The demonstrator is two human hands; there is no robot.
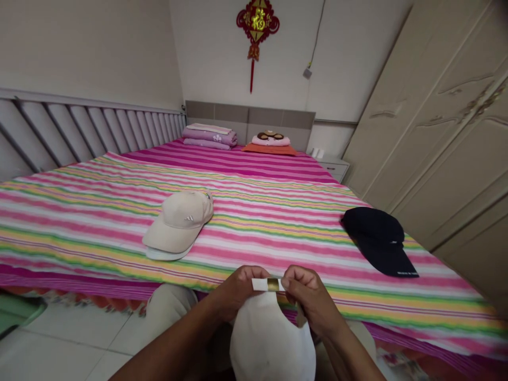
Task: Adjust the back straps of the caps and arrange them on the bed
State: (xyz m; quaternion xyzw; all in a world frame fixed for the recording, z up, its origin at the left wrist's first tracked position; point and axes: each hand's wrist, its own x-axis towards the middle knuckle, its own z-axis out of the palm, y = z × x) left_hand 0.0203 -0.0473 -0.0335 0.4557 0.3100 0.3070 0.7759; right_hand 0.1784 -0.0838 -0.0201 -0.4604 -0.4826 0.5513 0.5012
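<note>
A white baseball cap [273,338] is between my hands, its back strap [260,284] with a gold-coloured buckle [273,284] facing up near the bed's front edge. My left hand [240,288] pinches the strap's left end. On the other side, the thumb and fingers of my right hand [307,296] close on the strap's right end, beside the cap's rear opening. Beyond my left hand lies a beige cap [180,219] with a paler brim showing under its own. A black cap [375,235] rests on the bed to the right.
The bed is spread with a striped sheet [254,227]. Folded purple bedding [210,137] and a pink pillow [271,139] sit by the headboard [222,112]. A railing [91,129] runs along the left; a wardrobe [432,127] stands at right. A green object [21,309] is at lower left.
</note>
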